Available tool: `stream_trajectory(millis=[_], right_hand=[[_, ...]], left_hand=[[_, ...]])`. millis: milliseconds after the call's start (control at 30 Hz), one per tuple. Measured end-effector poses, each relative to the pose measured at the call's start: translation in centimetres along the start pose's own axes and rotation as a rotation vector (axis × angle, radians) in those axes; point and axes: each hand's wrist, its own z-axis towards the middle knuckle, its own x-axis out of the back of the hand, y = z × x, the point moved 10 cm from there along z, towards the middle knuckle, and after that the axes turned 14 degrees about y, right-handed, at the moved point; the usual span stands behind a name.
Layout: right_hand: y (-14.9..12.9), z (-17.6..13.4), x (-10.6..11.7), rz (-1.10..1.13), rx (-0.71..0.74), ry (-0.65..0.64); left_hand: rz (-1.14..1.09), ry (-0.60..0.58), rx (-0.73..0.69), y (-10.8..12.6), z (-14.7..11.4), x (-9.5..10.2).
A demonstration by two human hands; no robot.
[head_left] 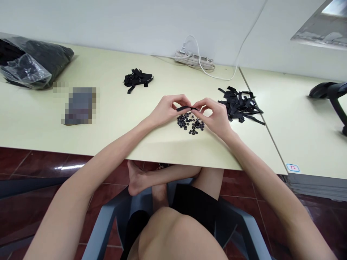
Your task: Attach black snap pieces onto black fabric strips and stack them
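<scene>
A short black fabric strip (183,108) is stretched between my two hands just above the table. My left hand (171,107) pinches it from the left, and the strip's free end sticks out below those fingers. From the right, my right hand (213,111) pinches the same strip, its fingertips almost meeting the left ones. Right below the hands lies a scatter of small round black washer-like pieces (193,124). Beside my right hand is a loose heap of black strips (240,104). Whether a small piece sits between my fingertips is hidden.
Farther back lies a smaller pile of black strips (137,78). A clear plastic bag of black material (40,61) stands at the far left, near a blurred dark flat object (80,105). A power strip (194,60) with a white cable runs along the wall. A black stand (332,92) is at right.
</scene>
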Motion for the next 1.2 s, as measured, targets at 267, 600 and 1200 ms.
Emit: stream_trajectory(millis=[267,600,1200], right_hand=[[-0.6,0.0,0.5,0.013,0.013,0.032],[-0.4,0.1,0.5,-0.025,-0.006,0.052],[-2.4,-0.6,0.8,-0.208,0.309,0.061]], left_hand=[[-0.020,-0.008,0.015,0.2,-0.1,0.0],[0.008,-0.014,-0.019,0.6,-0.1,-0.1],[-0.224,-0.084,0.133,0.4,-0.2,-1.0]])
